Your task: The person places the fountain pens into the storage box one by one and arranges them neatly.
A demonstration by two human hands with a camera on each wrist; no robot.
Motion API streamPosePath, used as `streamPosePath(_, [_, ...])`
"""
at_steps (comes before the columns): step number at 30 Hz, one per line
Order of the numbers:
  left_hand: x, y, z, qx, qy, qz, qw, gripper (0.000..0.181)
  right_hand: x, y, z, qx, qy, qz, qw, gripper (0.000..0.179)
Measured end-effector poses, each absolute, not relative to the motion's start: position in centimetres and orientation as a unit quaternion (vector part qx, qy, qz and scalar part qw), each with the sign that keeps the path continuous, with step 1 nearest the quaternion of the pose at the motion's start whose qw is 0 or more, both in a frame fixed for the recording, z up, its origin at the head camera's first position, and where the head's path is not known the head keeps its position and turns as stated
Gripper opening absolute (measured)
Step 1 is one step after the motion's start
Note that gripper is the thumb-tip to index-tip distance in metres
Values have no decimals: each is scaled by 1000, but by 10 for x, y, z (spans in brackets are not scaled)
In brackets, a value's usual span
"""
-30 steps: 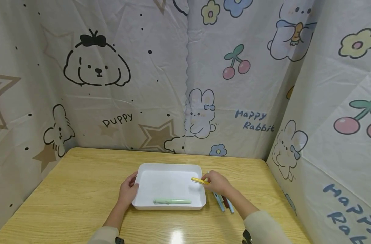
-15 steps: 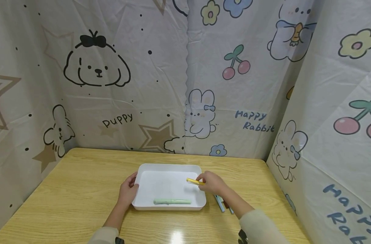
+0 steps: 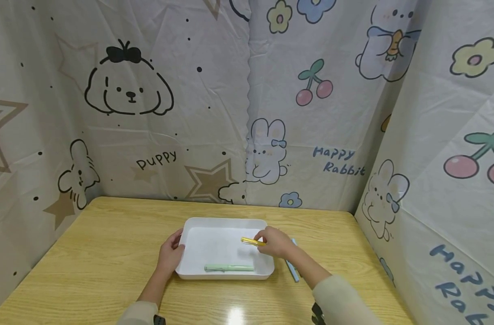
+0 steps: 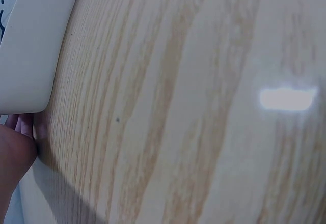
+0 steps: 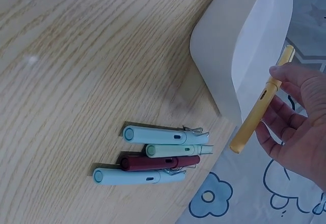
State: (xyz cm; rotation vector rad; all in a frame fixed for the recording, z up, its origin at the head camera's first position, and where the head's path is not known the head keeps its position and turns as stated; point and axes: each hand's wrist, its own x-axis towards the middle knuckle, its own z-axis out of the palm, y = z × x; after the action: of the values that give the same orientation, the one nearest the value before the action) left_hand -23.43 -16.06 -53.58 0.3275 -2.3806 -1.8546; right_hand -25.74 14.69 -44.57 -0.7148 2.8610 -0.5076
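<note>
A white tray lies on the table with a pale green pen along its near side. My left hand grips the tray's left edge; the left wrist view shows its fingers tucked against the tray wall. Over the tray's right part, my right hand pinches a yellow pen between thumb and fingers. In the right wrist view this yellow pen is held above the tray's rim, clear of the tray floor as far as I can see.
Right of the tray several capped pens lie side by side on the wooden table: a light blue pen, a mint pen, a dark red pen and another light blue pen. Patterned cloth encloses the table's back and sides.
My right hand has moved left with the yellow pen, from the tray's right rim to further over the tray. The left hand, tray and green pen have stayed put.
</note>
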Motion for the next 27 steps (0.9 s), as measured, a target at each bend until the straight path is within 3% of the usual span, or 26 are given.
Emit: streamPosePath(27, [-235, -161, -536, 107, -782, -612, 56, 50, -255, 117, -450, -281, 940, -170, 90, 24])
